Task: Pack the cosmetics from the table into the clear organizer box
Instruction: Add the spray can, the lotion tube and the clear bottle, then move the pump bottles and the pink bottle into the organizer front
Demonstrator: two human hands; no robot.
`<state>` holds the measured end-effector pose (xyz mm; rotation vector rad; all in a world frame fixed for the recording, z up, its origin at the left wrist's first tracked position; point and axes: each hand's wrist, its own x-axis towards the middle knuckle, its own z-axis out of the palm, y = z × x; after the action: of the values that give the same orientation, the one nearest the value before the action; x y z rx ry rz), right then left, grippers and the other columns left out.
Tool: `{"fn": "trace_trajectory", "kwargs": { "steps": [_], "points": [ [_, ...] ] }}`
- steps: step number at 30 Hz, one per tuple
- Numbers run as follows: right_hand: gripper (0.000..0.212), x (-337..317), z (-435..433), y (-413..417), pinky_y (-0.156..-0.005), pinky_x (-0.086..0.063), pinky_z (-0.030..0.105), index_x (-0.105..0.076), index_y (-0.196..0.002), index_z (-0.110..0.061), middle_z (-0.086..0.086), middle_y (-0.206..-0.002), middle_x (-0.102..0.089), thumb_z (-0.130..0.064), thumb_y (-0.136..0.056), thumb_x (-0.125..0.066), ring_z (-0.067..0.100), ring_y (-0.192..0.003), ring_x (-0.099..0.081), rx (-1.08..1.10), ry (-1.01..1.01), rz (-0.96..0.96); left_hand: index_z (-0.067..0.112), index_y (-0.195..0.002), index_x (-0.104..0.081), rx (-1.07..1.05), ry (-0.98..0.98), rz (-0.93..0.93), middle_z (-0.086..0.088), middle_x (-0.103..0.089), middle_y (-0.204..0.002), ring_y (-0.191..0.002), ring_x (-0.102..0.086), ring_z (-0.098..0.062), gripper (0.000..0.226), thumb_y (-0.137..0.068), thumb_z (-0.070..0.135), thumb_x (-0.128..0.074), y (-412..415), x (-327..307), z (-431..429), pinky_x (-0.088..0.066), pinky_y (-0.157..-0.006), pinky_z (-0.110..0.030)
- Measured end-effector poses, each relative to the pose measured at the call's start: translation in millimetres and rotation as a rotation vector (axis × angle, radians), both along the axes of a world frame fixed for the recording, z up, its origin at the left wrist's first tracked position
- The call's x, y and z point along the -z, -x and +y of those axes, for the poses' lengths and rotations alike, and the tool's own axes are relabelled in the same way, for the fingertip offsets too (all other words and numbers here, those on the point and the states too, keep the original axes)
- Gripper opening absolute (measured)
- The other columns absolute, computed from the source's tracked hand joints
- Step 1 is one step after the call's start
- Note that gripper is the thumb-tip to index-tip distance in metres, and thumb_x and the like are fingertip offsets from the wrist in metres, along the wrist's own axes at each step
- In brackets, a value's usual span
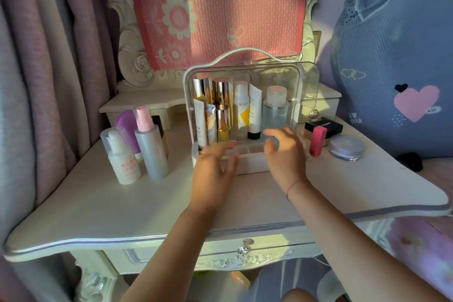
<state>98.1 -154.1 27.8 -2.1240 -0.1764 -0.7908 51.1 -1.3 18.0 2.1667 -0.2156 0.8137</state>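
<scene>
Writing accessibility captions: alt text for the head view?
Two empty hands, left hand and right hand, reach toward a clear organizer box already holding upright bottles on a white dressing table. Spray bottles stand left of it; a pink lipstick and compacts sit right.

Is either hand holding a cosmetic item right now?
No. The left hand and right hand both hover open and empty in front of the clear organizer box.

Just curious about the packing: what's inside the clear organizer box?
Inside the clear organizer box stand gold-capped bottles, white tubes and a pale blue bottle. The white front tray is partly hidden by both hands, so its contents are unclear.
</scene>
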Motion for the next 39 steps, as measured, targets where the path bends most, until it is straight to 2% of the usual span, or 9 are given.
{"fn": "trace_trajectory", "kwargs": {
  "steps": [5, 9, 14, 22, 25, 29, 32, 35, 39],
  "points": [
    [0.022, 6, 21, 32, -0.092, -0.043, 0.024, -0.069, -0.103, -0.008, 0.006, -0.105, -0.067, -0.002, -0.086, -0.057, 0.020, -0.104, -0.060, -0.182, 0.022, -0.062, 0.015, -0.113, -0.052, -0.464, 0.404, -0.468, -0.005, -0.050, -0.111, -0.102, -0.046, -0.009, 0.036, -0.082, 0.024, -0.068, 14, -18, 40, -0.037, -0.092, -0.019],
    [0.022, 2, 20, 36, -0.090, -0.044, 0.025, -0.068, -0.103, -0.008, 0.007, -0.104, -0.066, -0.001, -0.085, -0.056, 0.021, -0.105, -0.059, -0.163, -0.027, -0.040, 0.009, -0.121, -0.046, -0.565, 0.469, -0.323, -0.002, -0.044, -0.113, -0.102, -0.039, -0.011, 0.051, -0.078, 0.018, -0.072, 14, -12, 65, -0.032, -0.093, -0.019],
    [0.023, 2, 21, 38, -0.092, -0.045, 0.030, -0.067, -0.104, -0.006, 0.008, -0.106, -0.066, -0.001, -0.085, -0.056, 0.023, -0.107, -0.058, -0.176, 0.013, -0.050, 0.008, -0.119, -0.049, -0.485, 0.521, -0.082, -0.011, -0.058, -0.115, -0.105, -0.053, -0.027, 0.047, -0.079, 0.020, -0.070, 1, -5, 78, -0.045, -0.093, -0.042],
    [0.024, 5, 19, 37, -0.090, -0.042, 0.025, -0.066, -0.106, -0.007, 0.007, -0.107, -0.066, -0.002, -0.085, -0.056, 0.023, -0.107, -0.058, -0.176, -0.001, -0.040, 0.009, -0.102, -0.059, -0.554, 0.411, 0.050, -0.009, -0.067, -0.096, -0.086, -0.060, -0.029, 0.032, -0.077, 0.024, -0.068, -7, 1, 90, -0.045, -0.071, -0.033],
    [0.025, 6, 20, 38, -0.089, -0.041, 0.022, -0.065, -0.108, -0.008, 0.006, -0.108, -0.065, -0.003, -0.085, -0.056, 0.022, -0.108, -0.058, -0.198, -0.021, -0.027, 0.013, -0.097, -0.057, -0.498, 0.401, 0.035, -0.006, -0.066, -0.090, -0.085, -0.060, -0.028, 0.026, -0.077, 0.025, -0.069, 3, 1, 84, -0.047, -0.072, -0.035],
    [0.040, 7, 20, 42, -0.094, -0.046, 0.021, -0.058, -0.122, -0.014, 0.000, -0.114, -0.062, -0.008, -0.083, -0.065, 0.012, -0.106, -0.059, -0.403, -0.029, 0.031, 0.023, -0.105, -0.057, -0.221, 0.360, -0.113, 0.007, -0.066, -0.099, -0.092, -0.062, -0.006, 0.031, -0.078, 0.028, -0.072, 35, -1, 59, -0.048, -0.079, -0.014],
    [0.051, 4, 26, 43, -0.080, -0.046, 0.011, -0.056, -0.123, -0.027, -0.011, -0.105, -0.063, -0.025, -0.076, -0.074, 0.000, -0.093, -0.058, -0.583, -0.037, 0.124, 0.020, -0.114, -0.060, 0.018, 0.310, -0.067, 0.006, -0.068, -0.106, -0.097, -0.064, -0.005, 0.043, -0.074, 0.022, -0.076, 42, -11, 33, -0.049, -0.085, -0.018],
    [0.039, -2, 29, 34, -0.066, -0.042, 0.009, -0.062, -0.106, -0.029, -0.015, -0.088, -0.063, -0.035, -0.070, -0.076, -0.004, -0.080, -0.056, -0.547, -0.023, 0.117, 0.016, -0.114, -0.062, 0.157, 0.332, 0.015, 0.003, -0.070, -0.106, -0.096, -0.066, -0.008, 0.047, -0.071, 0.021, -0.079, 35, -24, 12, -0.052, -0.086, -0.023],
    [0.039, -11, 20, 11, -0.063, -0.040, 0.012, -0.063, -0.106, -0.025, -0.012, -0.083, -0.063, -0.038, -0.072, -0.075, -0.003, -0.077, -0.057, -0.436, -0.010, 0.130, 0.023, -0.114, -0.061, 0.181, 0.259, 0.048, 0.009, -0.068, -0.108, -0.099, -0.062, -0.003, 0.039, -0.078, 0.025, -0.073, 17, -28, 4, -0.047, -0.086, -0.017]
  ]
}}
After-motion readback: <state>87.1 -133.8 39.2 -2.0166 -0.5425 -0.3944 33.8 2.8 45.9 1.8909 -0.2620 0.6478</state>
